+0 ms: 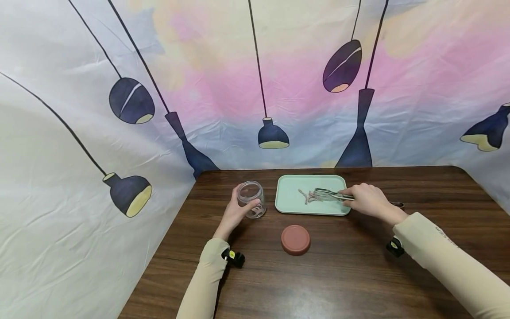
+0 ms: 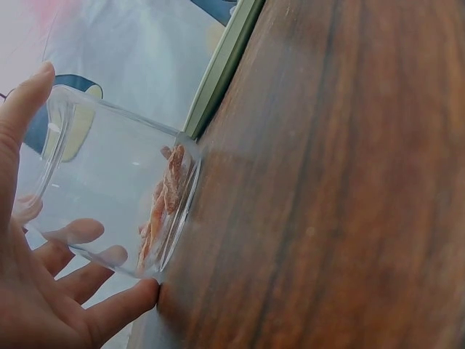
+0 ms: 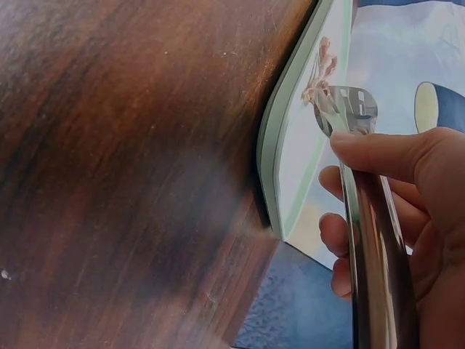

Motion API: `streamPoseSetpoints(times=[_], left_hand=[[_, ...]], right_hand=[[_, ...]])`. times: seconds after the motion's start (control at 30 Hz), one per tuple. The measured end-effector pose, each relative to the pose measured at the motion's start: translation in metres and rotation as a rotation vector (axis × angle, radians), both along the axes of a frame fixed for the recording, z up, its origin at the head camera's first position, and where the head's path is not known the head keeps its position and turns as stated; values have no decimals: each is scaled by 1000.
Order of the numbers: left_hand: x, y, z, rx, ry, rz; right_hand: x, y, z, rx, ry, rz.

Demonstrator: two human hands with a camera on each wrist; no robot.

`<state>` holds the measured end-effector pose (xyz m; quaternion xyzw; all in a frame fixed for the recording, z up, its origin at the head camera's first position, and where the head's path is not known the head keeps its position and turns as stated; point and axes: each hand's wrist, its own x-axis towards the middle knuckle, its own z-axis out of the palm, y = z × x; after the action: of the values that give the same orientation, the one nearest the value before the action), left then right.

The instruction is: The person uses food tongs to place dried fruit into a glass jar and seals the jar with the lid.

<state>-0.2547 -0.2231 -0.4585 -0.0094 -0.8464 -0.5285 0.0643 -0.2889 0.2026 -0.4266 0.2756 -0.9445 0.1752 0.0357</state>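
Observation:
My left hand holds a clear jar standing upright on the table, thumb on one side and fingers on the other. Its mouth is uncovered, and a few reddish-brown dried strips lie at the bottom. A pair of metal tongs is gripped in my right hand, thumb on top and fingers curled beneath. The tongs' head is over the pale green tray, at several thin strips lying there. Whether the tongs pinch a strip is hard to tell.
A round reddish-brown lid lies on the dark wooden table, in front of the tray. Behind the table's far edge hangs a cloth backdrop printed with lamps. A small dark strap-like end shows beyond my right wrist.

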Motion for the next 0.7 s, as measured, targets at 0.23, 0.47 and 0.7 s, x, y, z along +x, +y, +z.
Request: streamPoseSetpoints(times=[0.23, 0.47, 0.7], left_hand=[[0, 0, -1, -2, -6, 5], [0, 0, -2, 2, -1, 2], [-1, -1, -2, 8, -4, -1]], right_hand=[[0, -1, -1, -3, 19, 9], [1, -1, 2, -4, 21, 12], [2, 1, 4, -1, 25, 6]])
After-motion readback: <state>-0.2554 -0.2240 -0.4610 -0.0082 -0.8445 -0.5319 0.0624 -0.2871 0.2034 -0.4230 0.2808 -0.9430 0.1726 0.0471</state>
